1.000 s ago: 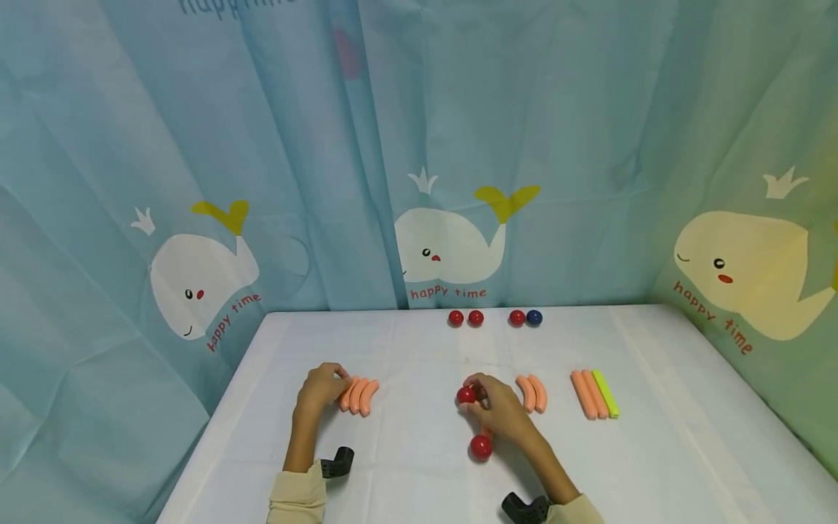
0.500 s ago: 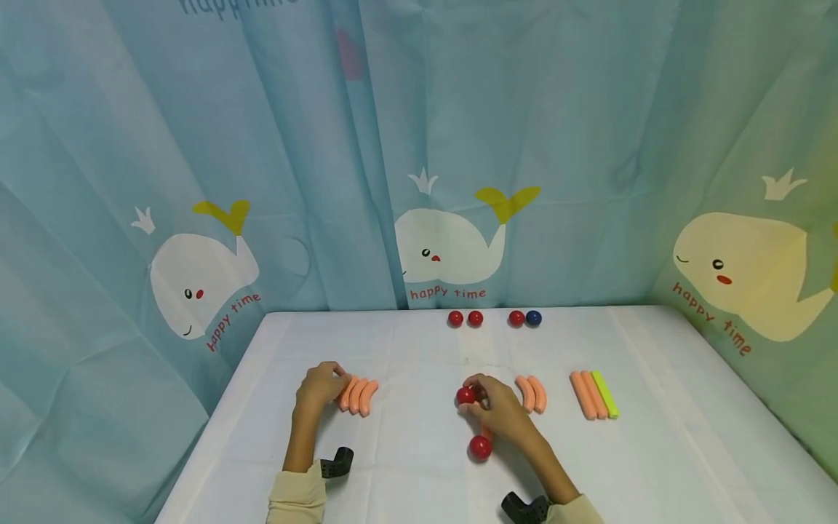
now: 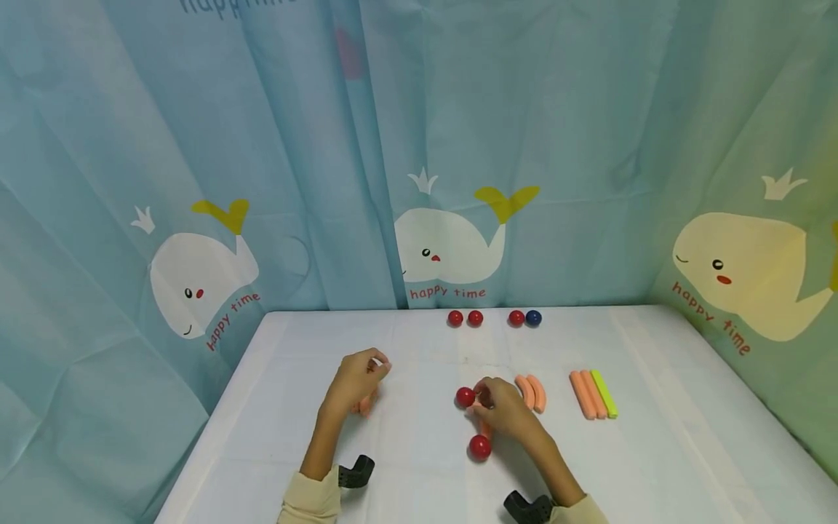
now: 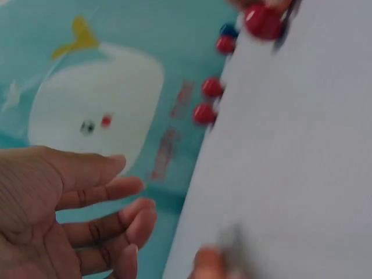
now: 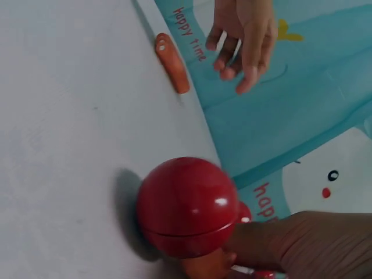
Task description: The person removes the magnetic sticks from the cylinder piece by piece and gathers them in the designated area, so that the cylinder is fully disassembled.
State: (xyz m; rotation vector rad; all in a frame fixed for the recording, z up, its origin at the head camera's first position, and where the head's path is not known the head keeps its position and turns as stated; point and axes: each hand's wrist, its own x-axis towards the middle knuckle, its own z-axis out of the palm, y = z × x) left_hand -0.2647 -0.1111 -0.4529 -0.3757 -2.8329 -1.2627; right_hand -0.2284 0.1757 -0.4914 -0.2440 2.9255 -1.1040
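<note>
My left hand (image 3: 356,378) has loosely bent fingers with nothing between them, above the curved orange sticks (image 3: 366,405), which it partly covers in the head view. The left wrist view shows the left hand (image 4: 75,215) with fingers apart. My right hand (image 3: 507,409) pinches an orange stick beside a red ball (image 3: 465,397); the hand hides most of the stick. Another orange stick (image 3: 486,429) runs below the hand to a nearer red ball (image 3: 480,447). That nearer ball looks large in the right wrist view, with an orange stick (image 5: 206,264) at its underside.
Two curved orange sticks (image 3: 531,394) lie just right of my right hand. Farther right are straight orange sticks (image 3: 588,394) and a lime-green stick (image 3: 604,394). Red balls (image 3: 475,318) and a blue ball (image 3: 533,318) line the back edge, before a whale-print curtain (image 3: 452,247).
My left hand has left the curved sticks' left side and moved right and up over them. My right hand's fingers have shifted slightly away from the upper red ball, which shows more fully.
</note>
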